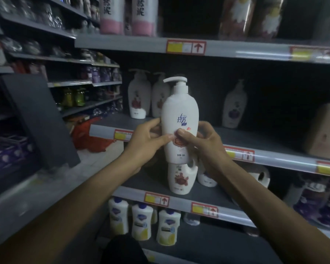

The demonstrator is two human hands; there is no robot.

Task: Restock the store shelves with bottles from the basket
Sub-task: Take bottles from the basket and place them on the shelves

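A tall white pump bottle (179,115) with a blue logo and a red flower label is held upright in front of the middle shelf (271,149). My left hand (149,141) grips its left side, thumb across the label. My right hand (200,141) grips its right side, thumb on the red flower. Two matching pump bottles (137,96) stand at the back left of that shelf, and a purple-label one (234,105) stands further right. The basket is not in view.
Below, a squat white bottle (181,178) stands on the lower shelf, with jugs (261,176) to its right. Several blue-capped bottles (141,220) line the bottom shelf. A brown box (324,130) sits at the right. Pink-banded bottles (143,16) fill the top shelf. An aisle runs left.
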